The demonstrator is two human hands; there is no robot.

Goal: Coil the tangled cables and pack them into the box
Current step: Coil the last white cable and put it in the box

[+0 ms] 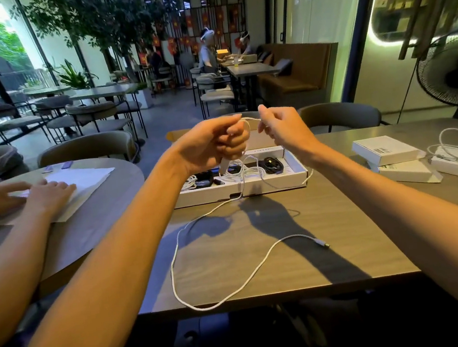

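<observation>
café bench (304, 264): over the box (252, 190), left grip (213, 143) curls round white cable (172, 271) loops, right grip (283, 130) pinches its strand; coiling seems underway, trailing tail likely needs winding next.

The cable (172, 274) is plain white, its plug pale grey. At 12 o'clock the box (241, 190) is white, with a black coil (272, 165) inside. The table (327, 219) is grey-brown, faintly wood-grained. The small boxes (385, 150) at 3 o'clock are white, as is the paper (85, 178) at 9 o'clock.

head cam | wide-angle | faces fwd+down over table (299, 222) | close on raised hands
</observation>
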